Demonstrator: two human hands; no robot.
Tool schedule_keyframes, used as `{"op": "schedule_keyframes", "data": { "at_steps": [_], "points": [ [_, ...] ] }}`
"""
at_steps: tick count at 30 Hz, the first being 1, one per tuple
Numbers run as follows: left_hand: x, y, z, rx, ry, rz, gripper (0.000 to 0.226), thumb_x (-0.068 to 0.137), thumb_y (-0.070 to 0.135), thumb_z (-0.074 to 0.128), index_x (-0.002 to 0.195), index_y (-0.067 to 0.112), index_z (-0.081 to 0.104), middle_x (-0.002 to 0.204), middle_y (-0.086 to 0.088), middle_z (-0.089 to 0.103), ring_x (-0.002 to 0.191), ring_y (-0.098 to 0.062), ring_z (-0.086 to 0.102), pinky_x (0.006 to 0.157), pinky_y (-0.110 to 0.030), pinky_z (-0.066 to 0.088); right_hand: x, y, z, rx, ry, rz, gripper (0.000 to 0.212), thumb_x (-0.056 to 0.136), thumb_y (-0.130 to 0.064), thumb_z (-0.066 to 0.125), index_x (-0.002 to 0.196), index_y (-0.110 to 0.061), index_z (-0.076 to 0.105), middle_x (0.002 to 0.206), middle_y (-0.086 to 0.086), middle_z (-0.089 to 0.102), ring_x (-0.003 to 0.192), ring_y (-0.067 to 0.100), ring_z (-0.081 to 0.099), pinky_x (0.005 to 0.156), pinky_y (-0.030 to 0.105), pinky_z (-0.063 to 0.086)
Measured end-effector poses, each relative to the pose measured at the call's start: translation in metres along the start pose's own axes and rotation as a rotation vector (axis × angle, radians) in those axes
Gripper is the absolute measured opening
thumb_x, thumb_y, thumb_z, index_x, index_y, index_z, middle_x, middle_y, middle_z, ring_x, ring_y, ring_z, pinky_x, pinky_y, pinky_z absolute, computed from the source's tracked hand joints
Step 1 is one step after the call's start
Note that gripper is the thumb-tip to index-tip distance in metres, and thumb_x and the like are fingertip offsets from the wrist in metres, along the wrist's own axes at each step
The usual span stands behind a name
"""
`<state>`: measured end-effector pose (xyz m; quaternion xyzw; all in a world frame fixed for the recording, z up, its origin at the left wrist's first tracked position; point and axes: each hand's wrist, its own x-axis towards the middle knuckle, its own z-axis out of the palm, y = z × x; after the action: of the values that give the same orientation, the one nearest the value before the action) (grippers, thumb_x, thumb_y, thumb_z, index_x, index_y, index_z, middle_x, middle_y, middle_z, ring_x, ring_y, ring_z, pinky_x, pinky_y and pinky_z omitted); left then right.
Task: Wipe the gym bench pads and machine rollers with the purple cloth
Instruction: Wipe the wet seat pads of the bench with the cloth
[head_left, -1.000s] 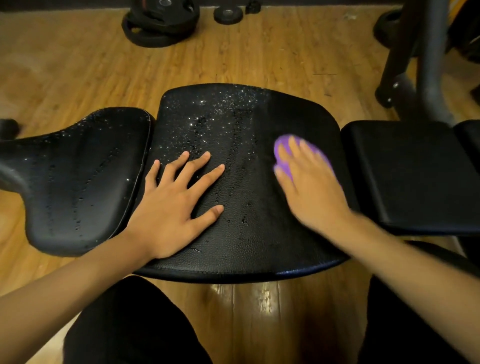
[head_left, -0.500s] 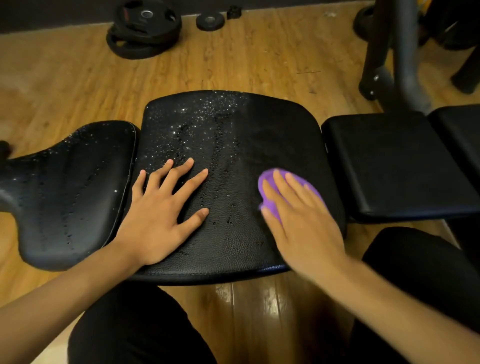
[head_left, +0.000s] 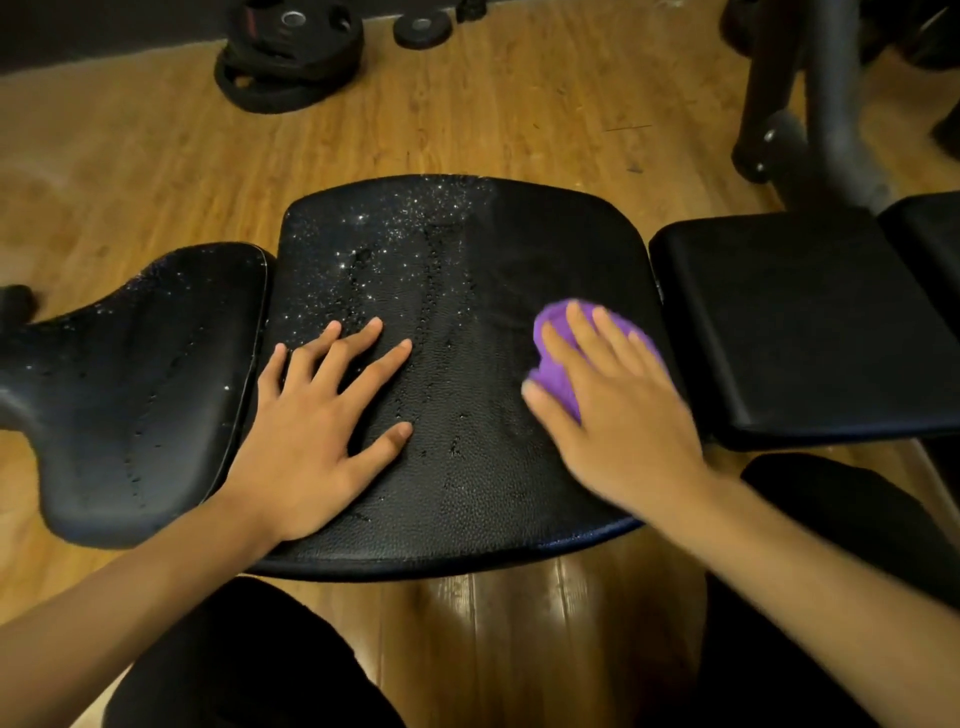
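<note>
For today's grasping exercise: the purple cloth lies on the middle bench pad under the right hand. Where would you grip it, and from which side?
Probably pinch the bunched edge of the purple cloth showing between thumb and forefinger of the right hand, coming from above on its left. The rest lies pressed flat under that hand, so only that raised fold offers a hold.

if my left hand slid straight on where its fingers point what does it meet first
The left hand would first meet the water droplets on the middle pad; past them the way looks free to the pad's far edge.
</note>
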<state>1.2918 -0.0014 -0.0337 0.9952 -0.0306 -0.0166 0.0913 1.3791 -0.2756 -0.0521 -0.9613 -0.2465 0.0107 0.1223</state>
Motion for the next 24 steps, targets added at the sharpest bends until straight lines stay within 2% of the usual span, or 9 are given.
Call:
{"op": "schedule_keyframes", "data": {
  "at_steps": [2,5,7,10,14,16,19,22,24],
  "points": [
    [0.002,0.001,0.000,0.000,-0.006,0.006,0.071,0.097,0.069,0.031,0.162,0.041,0.027,0.169,0.007,0.025,0.158,-0.028,0.015,0.125,-0.063,0.010,0.066,0.018,0.005,-0.015,0.049,0.046,0.068,0.104,-0.062,0.015,0.162,-0.027,0.024,0.171,0.003,0.014,0.159,0.022,0.006,0.128,0.039,0.004],
    [0.002,-0.002,0.001,-0.005,0.012,-0.001,0.071,0.097,0.069,0.032,0.162,0.042,0.026,0.169,0.008,0.024,0.159,-0.026,0.014,0.126,-0.062,0.009,0.165,0.036,0.001,0.033,0.022,0.141,0.064,0.108,-0.057,0.017,0.163,-0.024,0.020,0.172,0.006,0.011,0.159,0.026,0.004,0.128,0.041,0.003],
    [0.003,-0.003,0.001,-0.003,0.016,-0.007,0.071,0.097,0.068,0.032,0.162,0.042,0.027,0.169,0.008,0.024,0.158,-0.027,0.014,0.126,-0.061,0.009,0.179,0.032,0.004,0.043,0.011,0.192,0.064,0.109,-0.055,0.016,0.163,-0.023,0.018,0.172,0.007,0.010,0.159,0.027,0.005,0.128,0.042,0.003],
    [0.001,-0.002,0.005,0.007,0.001,-0.007,0.072,0.096,0.068,0.032,0.162,0.041,0.028,0.169,0.007,0.026,0.158,-0.028,0.015,0.125,-0.062,0.010,0.106,0.011,0.019,0.043,0.050,0.112,0.062,0.108,-0.051,0.020,0.163,-0.022,0.024,0.171,0.009,0.014,0.158,0.028,0.007,0.128,0.043,0.003],
    [0.001,0.000,0.004,0.013,0.004,-0.005,0.072,0.096,0.069,0.032,0.162,0.040,0.028,0.169,0.006,0.027,0.158,-0.029,0.017,0.124,-0.064,0.012,-0.042,-0.031,0.019,0.001,0.062,-0.063,0.063,0.106,-0.051,0.023,0.160,-0.020,0.034,0.166,0.007,0.030,0.156,0.026,0.022,0.126,0.048,0.021],
    [0.003,0.000,0.002,0.011,0.008,-0.008,0.072,0.096,0.069,0.032,0.162,0.040,0.029,0.168,0.006,0.027,0.158,-0.029,0.017,0.124,-0.065,0.012,-0.045,-0.033,0.016,0.014,0.014,-0.115,0.063,0.106,-0.052,0.022,0.160,-0.022,0.033,0.167,0.004,0.029,0.156,0.024,0.020,0.125,0.048,0.023],
    [0.003,0.000,0.003,0.007,0.010,-0.009,0.073,0.096,0.069,0.032,0.162,0.041,0.028,0.169,0.006,0.026,0.158,-0.028,0.016,0.124,-0.065,0.012,0.047,-0.024,0.013,0.006,0.031,-0.104,0.064,0.105,-0.053,0.015,0.161,-0.024,0.029,0.169,0.006,0.023,0.157,0.027,0.016,0.128,0.046,0.013],
    [0.003,-0.001,0.004,0.007,0.009,-0.014,0.073,0.095,0.070,0.030,0.162,0.042,0.026,0.169,0.008,0.024,0.158,-0.027,0.014,0.124,-0.065,0.012,0.161,-0.009,0.012,0.016,0.031,0.042,0.060,0.109,-0.051,0.017,0.163,-0.025,0.018,0.172,0.007,0.010,0.159,0.026,0.003,0.128,0.042,0.001],
    [0.005,-0.001,0.003,-0.002,0.007,-0.019,0.073,0.095,0.070,0.030,0.162,0.042,0.027,0.169,0.008,0.024,0.158,-0.027,0.014,0.124,-0.065,0.011,0.190,-0.007,0.012,0.023,0.013,0.112,0.061,0.109,-0.052,0.016,0.164,-0.025,0.014,0.172,0.005,0.005,0.159,0.023,-0.002,0.128,0.041,-0.003]
  ]
}}
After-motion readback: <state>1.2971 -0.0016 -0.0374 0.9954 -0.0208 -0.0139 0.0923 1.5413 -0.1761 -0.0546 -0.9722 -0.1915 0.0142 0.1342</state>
